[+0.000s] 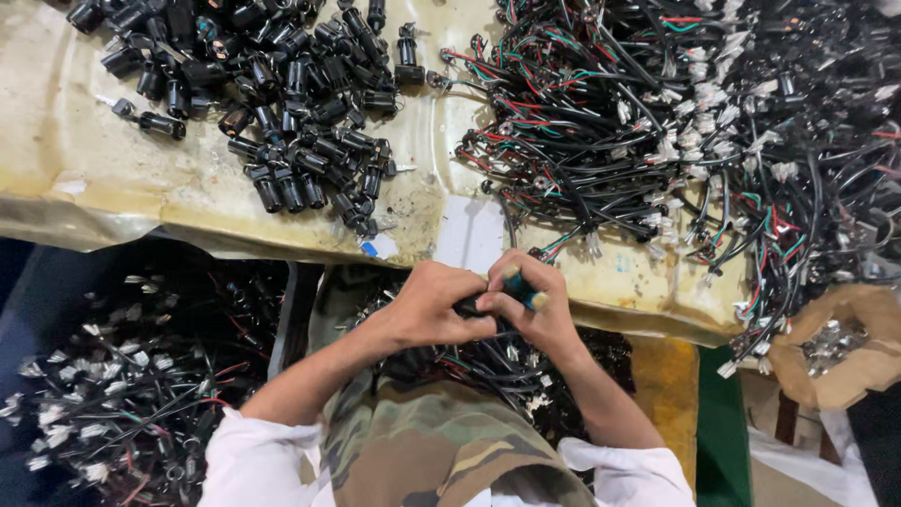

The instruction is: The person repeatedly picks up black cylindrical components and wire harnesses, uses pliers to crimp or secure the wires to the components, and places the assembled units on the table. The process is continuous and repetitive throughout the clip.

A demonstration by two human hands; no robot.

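Observation:
My left hand [435,305] and my right hand [528,305] meet just below the table's front edge, over my lap. Between them sits a small black cylindrical part [469,306], gripped by the left fingers. My right hand is closed around a teal-handled tool [522,287], its tip pressed toward the black part. A bundle of black wires with white connectors [488,361] lies across my camouflage-clad lap beneath both hands.
A heap of black cylindrical parts [282,103] covers the table's left. A big tangle of wire harnesses [676,122] fills the right. A bin of wired pieces [122,376] sits lower left. An open brown bag of metal bits [831,343] stands at the right.

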